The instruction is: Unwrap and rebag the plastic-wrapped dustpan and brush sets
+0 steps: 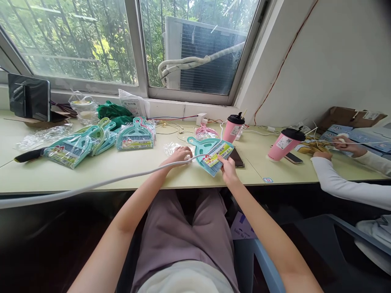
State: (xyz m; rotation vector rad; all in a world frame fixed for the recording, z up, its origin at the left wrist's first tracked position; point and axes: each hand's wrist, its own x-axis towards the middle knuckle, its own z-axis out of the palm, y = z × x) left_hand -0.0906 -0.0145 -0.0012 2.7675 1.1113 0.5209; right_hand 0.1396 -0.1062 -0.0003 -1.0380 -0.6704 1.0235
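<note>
1. While the right hand (229,170) pinches the lower right of a teal dustpan-and-brush set (200,151), thumb over its label (218,156), a white cable (131,176) crosses the view and hides a strip of the set.
2. The set is tilted above the front edge of the table (146,173), between the two hands.
3. The left hand (181,155) lies palm down, fingers bent, over crinkled clear wrap (171,149); whether it grips any cannot be told.
4. A dark flat object (237,158) is partly covered by the set, and a pink dustpan (205,131) behind is partly hidden too.
5. To the left, wrapped dustpan sets (135,134) overlap, with a black handle (29,155) sticking out beside them; farther back are a green bag (111,110) and a black screen (38,97).
6. To the right stand two pink cups (231,130) with black lids, the farther right one beside a phone (293,158). Beyond, another person's hands (348,145) are partly obscured.
7. The set's yellow label carries large characters and a barcode; the cups bear white stickers, one with a square code. Their small print is unreadable.
</note>
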